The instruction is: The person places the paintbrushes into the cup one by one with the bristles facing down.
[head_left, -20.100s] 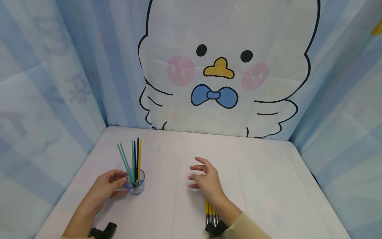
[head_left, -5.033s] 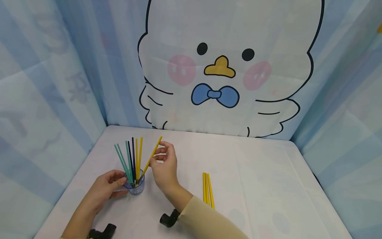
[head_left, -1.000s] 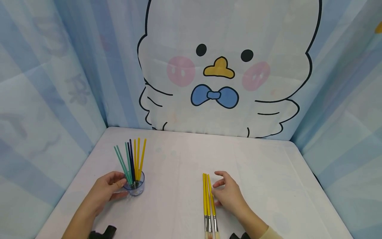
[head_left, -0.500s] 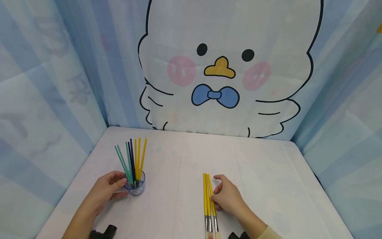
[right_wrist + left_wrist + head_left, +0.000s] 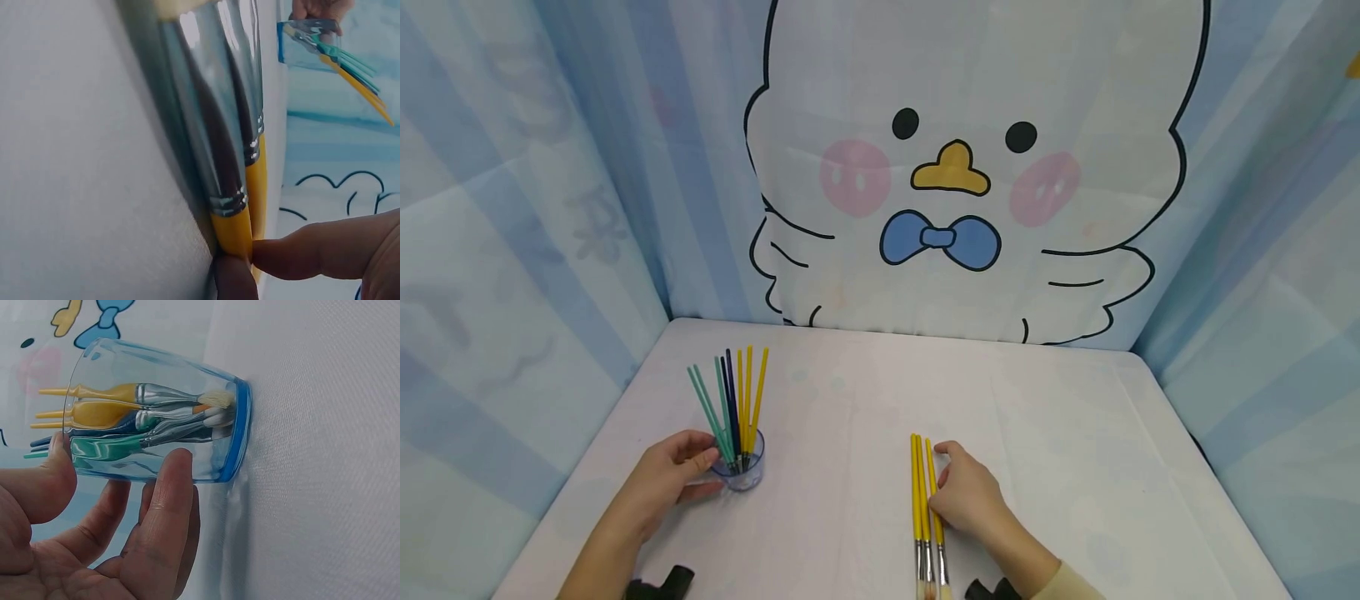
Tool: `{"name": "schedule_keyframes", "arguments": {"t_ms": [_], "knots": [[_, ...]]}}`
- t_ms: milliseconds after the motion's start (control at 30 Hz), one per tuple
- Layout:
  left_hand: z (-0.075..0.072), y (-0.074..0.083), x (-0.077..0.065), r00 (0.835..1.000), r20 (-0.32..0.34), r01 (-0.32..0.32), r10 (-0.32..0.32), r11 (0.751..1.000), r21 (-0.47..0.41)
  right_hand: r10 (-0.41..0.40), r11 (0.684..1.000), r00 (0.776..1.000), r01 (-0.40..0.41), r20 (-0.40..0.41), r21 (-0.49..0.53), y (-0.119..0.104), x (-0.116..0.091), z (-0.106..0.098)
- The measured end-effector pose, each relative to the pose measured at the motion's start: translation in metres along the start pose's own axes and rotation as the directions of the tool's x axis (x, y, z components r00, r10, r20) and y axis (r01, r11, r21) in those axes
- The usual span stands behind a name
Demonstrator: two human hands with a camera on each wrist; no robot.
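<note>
A small clear bluish plastic cup stands on the left of the table, holding several paintbrushes, bristles down. Their teal, dark blue and yellow handles rise above the rim. My left hand holds the cup from its left side, thumb near the rim and fingers along the wall in the left wrist view. Right of centre, three yellow paintbrushes lie side by side, bristles toward me. My right hand pinches the rightmost paintbrush by its yellow handle, just behind the metal ferrule, between thumb and finger.
A white cloth covers the table. Behind it hangs a curtain with a cartoon bird, and blue-striped curtains close both sides. Black wrist mounts show below each hand.
Over twenty seconds, yellow paintbrushes have gone from the row into the cup. In the last second my right hand has lowered and closed on the rightmost brush. My left hand has stayed put.
</note>
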State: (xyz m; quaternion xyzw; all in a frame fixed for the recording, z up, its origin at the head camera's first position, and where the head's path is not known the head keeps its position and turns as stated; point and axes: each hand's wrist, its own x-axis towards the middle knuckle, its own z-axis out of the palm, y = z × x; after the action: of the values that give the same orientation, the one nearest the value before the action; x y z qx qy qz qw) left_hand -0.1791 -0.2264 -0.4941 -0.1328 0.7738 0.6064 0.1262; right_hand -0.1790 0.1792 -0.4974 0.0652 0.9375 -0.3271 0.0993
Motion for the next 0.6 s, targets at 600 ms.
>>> {"name": "schedule_keyframes", "arguments": {"t_ms": [600], "knots": [[0.0, -0.0009, 0.0021, 1.0, -0.002, 0.008, -0.008, 1.0, 0.012, 0.076, 0.975, 0.993, -0.093, 0.089, 0.201, 0.0011, 0.005, -0.0052]]}}
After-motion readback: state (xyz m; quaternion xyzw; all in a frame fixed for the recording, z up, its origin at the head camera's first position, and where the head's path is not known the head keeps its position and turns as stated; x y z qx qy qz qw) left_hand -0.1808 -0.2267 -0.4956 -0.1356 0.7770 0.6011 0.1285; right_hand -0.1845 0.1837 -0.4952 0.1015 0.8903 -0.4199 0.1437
